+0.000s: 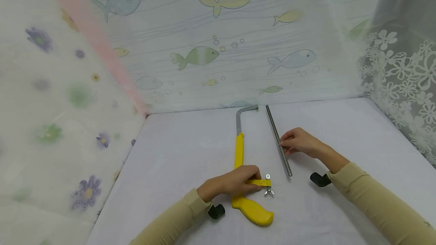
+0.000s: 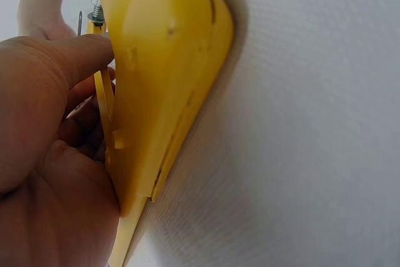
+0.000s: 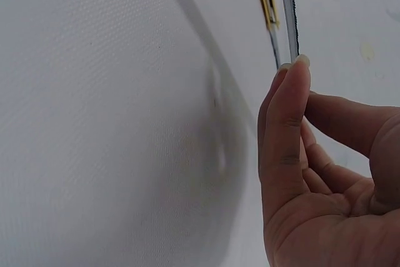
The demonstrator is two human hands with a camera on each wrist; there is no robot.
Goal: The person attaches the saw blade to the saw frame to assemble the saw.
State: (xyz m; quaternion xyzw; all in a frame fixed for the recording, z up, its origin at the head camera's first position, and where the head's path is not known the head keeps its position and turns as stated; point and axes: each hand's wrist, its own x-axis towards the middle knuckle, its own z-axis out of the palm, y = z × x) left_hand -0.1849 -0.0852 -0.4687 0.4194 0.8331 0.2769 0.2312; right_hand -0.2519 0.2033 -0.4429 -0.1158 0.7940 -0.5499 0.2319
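Note:
A yellow hacksaw frame (image 1: 239, 150) lies lengthwise on the white table, its bent grey metal arm (image 1: 238, 121) at the far end. Its moulded handle (image 1: 255, 213) points toward me. My left hand (image 1: 235, 180) grips the frame just above the handle, with thumb and fingers around the yellow bar that ends in a wing nut (image 1: 269, 191). To the right, my right hand (image 1: 301, 143) pinches a grey hacksaw blade (image 1: 274, 126) between thumb and fingertips, below its middle. In the right wrist view, the toothed edge of the blade (image 3: 291, 10) shows above the fingertips.
The white tabletop (image 1: 177, 150) ends at a back curtain (image 1: 235, 29) printed with fish. A flowered curtain (image 1: 68, 124) hangs at the left and a lace one (image 1: 408, 75) at the right. Black wrist devices (image 1: 320, 179) stick out beside both sleeves.

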